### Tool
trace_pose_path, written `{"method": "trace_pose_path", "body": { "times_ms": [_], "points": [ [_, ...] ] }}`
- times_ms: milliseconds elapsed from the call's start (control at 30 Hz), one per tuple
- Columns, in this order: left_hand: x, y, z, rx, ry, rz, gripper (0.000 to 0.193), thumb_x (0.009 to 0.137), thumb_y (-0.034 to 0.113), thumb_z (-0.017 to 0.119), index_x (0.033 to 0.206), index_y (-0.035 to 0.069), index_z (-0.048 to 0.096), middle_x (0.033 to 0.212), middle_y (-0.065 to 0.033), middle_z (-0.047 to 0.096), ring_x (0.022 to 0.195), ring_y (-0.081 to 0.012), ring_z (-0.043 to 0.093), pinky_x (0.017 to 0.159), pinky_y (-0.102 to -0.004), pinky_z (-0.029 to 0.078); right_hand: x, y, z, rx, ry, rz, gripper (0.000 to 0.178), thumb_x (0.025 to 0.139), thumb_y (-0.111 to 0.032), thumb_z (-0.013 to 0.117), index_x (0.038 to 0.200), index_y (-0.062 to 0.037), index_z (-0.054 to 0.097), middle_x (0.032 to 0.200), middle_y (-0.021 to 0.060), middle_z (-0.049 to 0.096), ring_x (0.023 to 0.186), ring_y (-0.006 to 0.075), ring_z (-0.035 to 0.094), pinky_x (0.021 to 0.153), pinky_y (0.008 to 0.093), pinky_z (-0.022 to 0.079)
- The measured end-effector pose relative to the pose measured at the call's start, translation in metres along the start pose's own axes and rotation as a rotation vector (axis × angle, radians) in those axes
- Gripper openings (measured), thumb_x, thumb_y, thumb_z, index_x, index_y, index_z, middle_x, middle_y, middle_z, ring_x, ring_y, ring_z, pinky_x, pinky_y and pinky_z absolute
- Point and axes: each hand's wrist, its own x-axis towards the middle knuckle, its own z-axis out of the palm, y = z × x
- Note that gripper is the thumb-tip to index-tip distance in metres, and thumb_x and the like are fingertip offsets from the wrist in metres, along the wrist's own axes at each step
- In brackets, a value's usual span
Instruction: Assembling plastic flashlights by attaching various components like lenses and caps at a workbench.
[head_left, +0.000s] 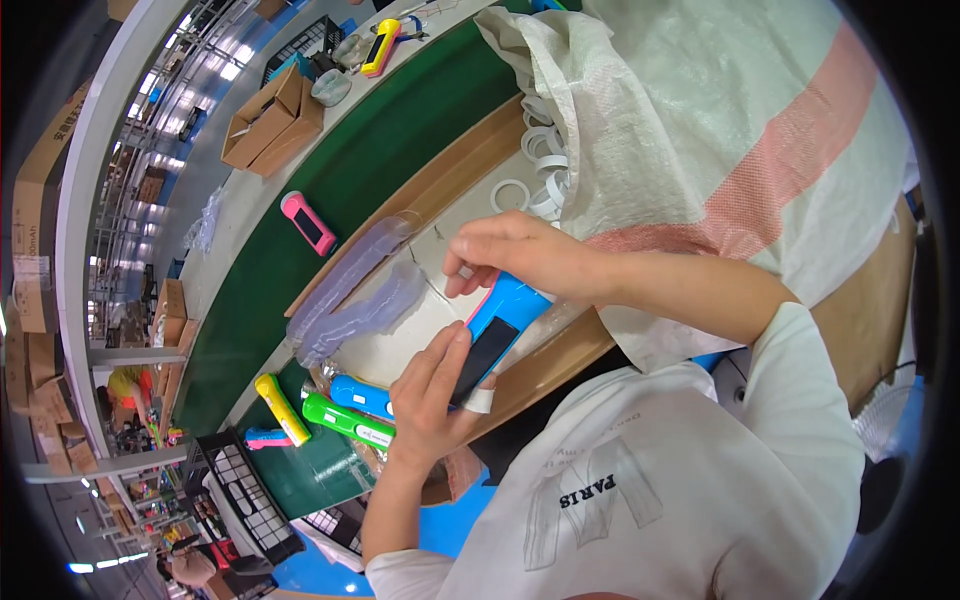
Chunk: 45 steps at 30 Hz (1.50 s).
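Note:
My left hand (428, 395) grips the lower part of a blue handheld device (520, 302) with a long black panel and a pink edge. Its thumb lies along the panel's side, and there is a white wrap on one finger. Over the device's upper end is my right hand (515, 252), its fingers curled inward; what they pinch, if anything, is hidden. Beside my left hand lie a blue device (362, 396), a green one (345, 420) and a yellow one (283, 410).
A shallow cardboard tray (400, 210) holds clear plastic sleeves (350, 285) and white rings (510, 196). Beyond it, a pink device (308, 223) lies on the green surface (245, 290). A white woven sack (680, 120) bulges at right. An open carton (272, 120) stands farther off.

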Motion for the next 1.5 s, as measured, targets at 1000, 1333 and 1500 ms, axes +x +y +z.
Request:
{"method": "trace_pose_path", "body": {
  "times_ms": [1000,1333,1500],
  "points": [
    [-0.014,0.069,0.053,-1.577,0.123,-0.993,0.055,0.079,0.022,0.073,0.121,0.004,0.042,0.089,-0.0104,0.057,0.064,-0.0149,0.056,0.053,-0.0272,0.047,-0.023,0.019,0.035,0.637,0.186,-0.184,0.023,0.084,-0.017,0.067,0.096,-0.0108,0.049,0.106,0.0155,0.057,0.108,0.0314,0.059,0.096,0.0452,0.049],
    [-0.012,0.089,0.041,-2.330,0.067,-0.967,0.067,0.073,0.026,0.079,0.123,-0.001,0.043,0.082,-0.0114,0.055,0.059,-0.0146,0.052,0.046,-0.0260,0.041,-0.025,0.037,0.037,1.112,-0.094,-0.306,0.027,0.076,-0.022,0.071,0.082,-0.0125,0.046,0.101,0.0169,0.058,0.107,0.0370,0.061,0.097,0.0452,0.047],
    [-0.016,0.090,0.046,-2.278,0.045,-0.953,0.063,0.074,0.026,0.078,0.118,-0.002,0.045,0.083,-0.0124,0.056,0.057,-0.0145,0.052,0.046,-0.0259,0.041,-0.024,0.052,0.032,1.143,-0.200,-0.418,0.027,0.077,-0.024,0.072,0.085,-0.0137,0.048,0.102,0.0158,0.057,0.110,0.0366,0.059,0.102,0.0466,0.043]
  ]
}}
